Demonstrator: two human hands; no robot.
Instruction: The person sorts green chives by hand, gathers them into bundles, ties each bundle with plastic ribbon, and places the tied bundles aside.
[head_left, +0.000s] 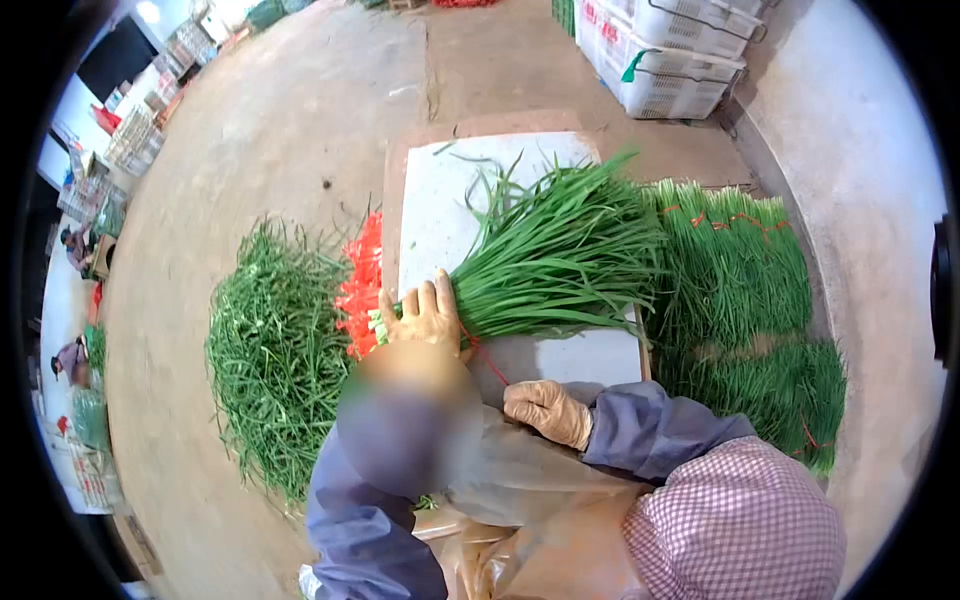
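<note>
A bunch of garlic chives [570, 250] lies across a pale board [440, 180], its leaves fanned to the right and its cut stem ends at the left. My left hand [425, 315], in a tan glove, is over the stem end and holds the bunch down with fingers spread across it. A thin red tie [488, 362] runs from beside that hand to my right hand [548, 410]. The right hand, also gloved, is closed in a fist on the tie, near the board's front edge. The underside of the bunch is hidden.
Loose chive leaves [275, 350] are heaped at the left, beside red ties [362, 285]. Tied chive bundles [740, 260] are stacked at the right along the wall. White plastic crates [680, 80] stand at the back right. Other people [75, 245] sit at the far left.
</note>
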